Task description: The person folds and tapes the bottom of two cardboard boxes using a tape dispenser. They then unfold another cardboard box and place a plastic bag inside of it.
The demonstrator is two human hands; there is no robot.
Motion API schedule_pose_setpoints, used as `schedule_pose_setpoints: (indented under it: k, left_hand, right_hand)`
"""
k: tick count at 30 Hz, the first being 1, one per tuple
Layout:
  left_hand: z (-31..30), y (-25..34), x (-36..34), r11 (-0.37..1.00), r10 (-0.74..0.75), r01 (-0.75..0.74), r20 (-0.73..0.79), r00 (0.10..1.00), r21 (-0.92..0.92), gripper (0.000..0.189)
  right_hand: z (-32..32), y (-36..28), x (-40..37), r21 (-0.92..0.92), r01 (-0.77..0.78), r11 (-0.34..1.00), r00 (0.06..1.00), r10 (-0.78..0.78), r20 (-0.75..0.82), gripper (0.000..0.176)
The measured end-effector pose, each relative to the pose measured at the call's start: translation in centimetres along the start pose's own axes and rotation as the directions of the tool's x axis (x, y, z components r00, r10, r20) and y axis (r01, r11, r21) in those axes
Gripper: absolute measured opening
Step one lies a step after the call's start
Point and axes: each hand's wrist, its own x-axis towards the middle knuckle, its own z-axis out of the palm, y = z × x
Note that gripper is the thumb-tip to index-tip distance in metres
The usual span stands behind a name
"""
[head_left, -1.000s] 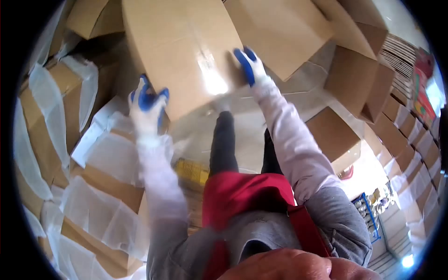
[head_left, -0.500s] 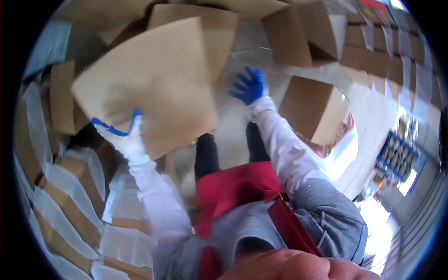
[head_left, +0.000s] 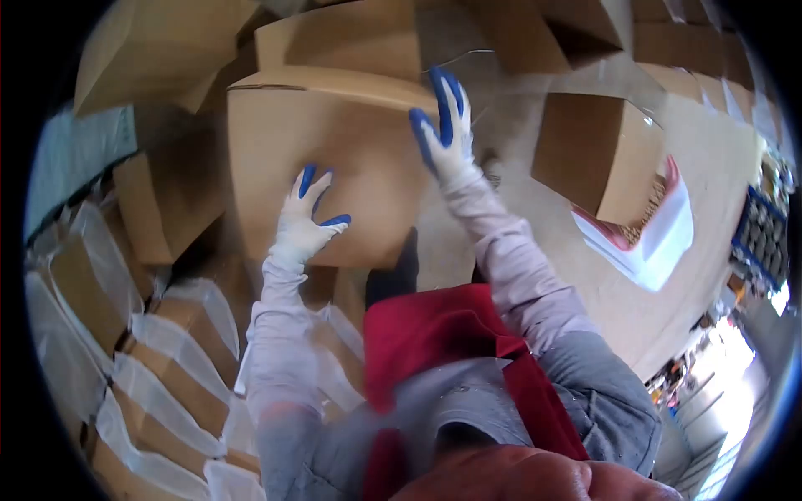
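A large brown cardboard box (head_left: 368, 184) stands in front of my body, with its flat side toward me. My left hand (head_left: 309, 213), in a white glove with blue fingertips, is over that side with its fingers spread. At the box's upper right edge is my right hand (head_left: 446, 125), gloved the same way, fingers apart and pointing up. Whether either hand touches the cardboard is hard to tell. Neither has its fingers wrapped round anything.
Open boxes (head_left: 338, 37) stand beyond the large one. On the right, a smaller box (head_left: 576, 150) sits beside a white-and-pink bag (head_left: 660, 250). Taped boxes (head_left: 175, 367) are stacked at lower left. A blue rack (head_left: 762, 234) is at far right.
The large box has turned and shifted right, from tilted to more level. My left hand has moved right across it, and my right hand has turned and risen to its edge.
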Motion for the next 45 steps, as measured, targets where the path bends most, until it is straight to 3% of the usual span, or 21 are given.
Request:
schedule_pose_setpoints:
  k: [1,3,5,7,9,11,13,15,17,21,23,31,34,35,37,39,41,42,43,44,45]
  left_hand:
    - [-1.1,0.8,-0.3,0.977,0.017,-0.025,-0.041,0.999,-0.211,0.081]
    - [-5.1,0.6,-1.0,0.904,0.165,0.057,-0.471,0.867,0.423,0.088]
    - [-5.4,-5.4,-1.2,0.902,-0.157,0.369,-0.625,0.765,0.224,0.089]
    - [-1.7,-17.4,-2.4,0.868,-0.497,0.432,-0.385,0.778,-0.247,0.09]
    - [2.6,-21.0,-3.6,0.698,-0.498,0.441,0.06,0.865,-0.564,0.084]
    - [3.8,-16.4,-4.3,0.613,-0.589,0.709,0.397,0.704,-0.348,0.066]
    - [7.1,-11.5,-5.2,0.675,-0.482,0.673,0.509,0.713,-0.303,0.051]
    - [9.4,-5.2,-5.6,0.88,-0.344,0.439,0.395,0.852,-0.18,0.035]
    - [10.5,2.9,-5.8,0.933,0.15,-0.272,0.434,0.889,0.235,0.036]
    - [9.9,16.9,-5.2,0.92,0.36,-0.392,0.417,0.834,-0.011,0.035]
    - [10.5,20.7,-4.7,0.899,0.415,-0.435,0.425,0.804,-0.054,0.039]
    - [25.1,27.4,6.7,0.999,0.008,-0.02,0.27,0.963,0.041,0.044]
    - [32.1,26.5,13.4,0.986,-0.164,0.166,0.075,0.984,-0.022,0.044]
    - [35.9,23.4,16.0,0.993,0.079,-0.06,-0.206,0.975,0.098,0.029]
    - [33.8,27.5,18.4,0.961,-0.275,0.275,0.018,0.961,-0.009,0.064]
    - [35.7,26.0,20.1,0.947,-0.312,0.314,-0.041,0.949,0.072,0.073]
    - [33.2,32.5,18.1,0.969,-0.191,0.204,-0.102,0.976,0.138,0.078]
    - [33.0,35.6,16.4,0.999,-0.045,0.043,-0.152,0.987,-0.02,0.071]
    - [35.8,36.3,15.8,0.956,0.187,-0.228,-0.218,0.958,-0.182,0.059]
    - [35.9,42.8,14.0,0.877,0.442,-0.451,-0.089,0.892,-0.163,0.051]
    - [36.4,46.9,12.1,0.87,0.369,-0.264,0.196,0.908,-0.416,0.045]
  right_hand:
    - [0.6,-0.1,1.7,0.017,0.053,0.998,0.996,-0.054,0.075,0.06]
    - [3.1,-0.8,2.9,-0.139,0.058,0.989,0.961,-0.018,0.276,0.058]
    - [5.4,-0.5,2.4,-0.234,0.137,0.963,0.919,-0.036,0.393,0.058]
    - [6.0,-1.1,1.5,-0.377,0.111,0.92,0.679,0.207,0.704,0.057]
    - [5.6,0.3,-2.0,-0.356,0.116,0.928,0.71,0.173,0.682,0.052]
    - [3.1,2.9,-4.3,-0.29,0.189,0.938,0.776,0.038,0.63,0.044]
    - [-1.1,6.4,-6.1,-0.163,0.223,0.961,0.757,-0.066,0.65,0.041]
    - [-5.8,9.7,-8.4,-0.2,-0.024,0.979,0.729,0.154,0.667,0.042]
    - [-12.3,10.6,-10.8,-0.015,-0.307,0.952,0.732,0.247,0.635,0.043]
    - [-21.1,7.4,-14.4,0.158,-0.697,0.7,0.694,0.603,0.393,0.041]
    - [-24.8,7.6,-16.3,0.171,-0.688,0.705,0.721,0.637,0.274,0.043]
    - [-45.0,24.1,-19.6,-0.345,-0.433,0.833,0.898,0.368,-0.24,0.044]
    - [-54.5,34.7,-17.6,-0.65,-0.408,0.641,0.913,0.285,-0.292,0.047]
    - [-56.8,36.6,-16.3,-0.721,-0.453,0.524,0.891,0.3,-0.341,0.048]
    - [-58.0,38.3,-14.7,-0.742,-0.551,0.38,0.811,0.454,-0.369,0.059]
    - [-57.0,38.8,-18.9,-0.805,-0.53,0.265,0.775,0.536,-0.334,0.062]
    - [-57.7,38.8,-23.9,-0.732,-0.58,0.356,0.766,0.543,-0.344,0.05]
    - [-57.8,37.6,-25.3,-0.159,-0.82,0.55,0.546,0.669,-0.504,0.042]
    - [-58.2,36.4,-26.2,0.479,-0.703,0.526,0.295,0.829,-0.476,0.035]
    - [-59.3,35.4,-26.0,0.515,-0.659,0.549,0.27,0.811,-0.518,0.031]
    - [-59.7,33.4,-25.3,0.542,-0.609,0.579,0.247,0.788,-0.563,0.028]
